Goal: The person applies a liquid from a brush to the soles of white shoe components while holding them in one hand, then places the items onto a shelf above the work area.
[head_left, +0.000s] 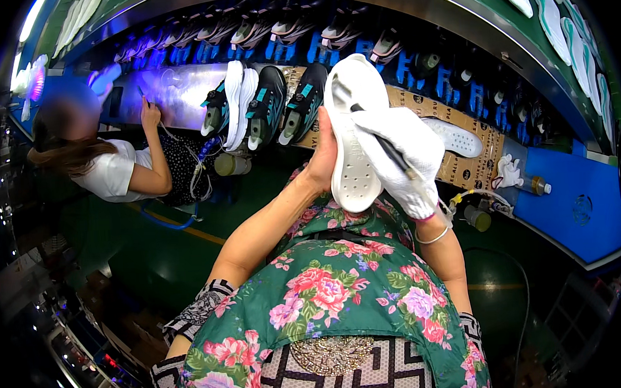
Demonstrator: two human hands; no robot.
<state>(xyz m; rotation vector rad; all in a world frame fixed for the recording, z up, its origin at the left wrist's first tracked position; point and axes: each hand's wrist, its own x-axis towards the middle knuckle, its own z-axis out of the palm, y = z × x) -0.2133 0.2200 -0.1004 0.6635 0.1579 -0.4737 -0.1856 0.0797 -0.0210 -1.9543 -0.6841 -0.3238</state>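
Note:
A white shoe sole [355, 181] is held up in front of me, its hollow inner side with small holes facing me. My bare left hand [324, 154] grips its left edge, thumb along the rim. In a white knit glove, my right hand [410, 143] closes around a dark-handled brush [391, 151]. The brush slants up to the left, its tip over the upper half of the sole's inside. A thin tube runs from the brush past my right wrist. Part of the sole's right side is hidden by the glove.
Dark shoe uppers [267, 106] and upright white soles [235, 99] stand at left. Another sole [455, 137] lies on cardboard [485, 171] at right, near a blue table [564, 209] and small bottle [536, 185]. Racked shoes [291, 30] line the back. A co-worker [115, 158] sits left.

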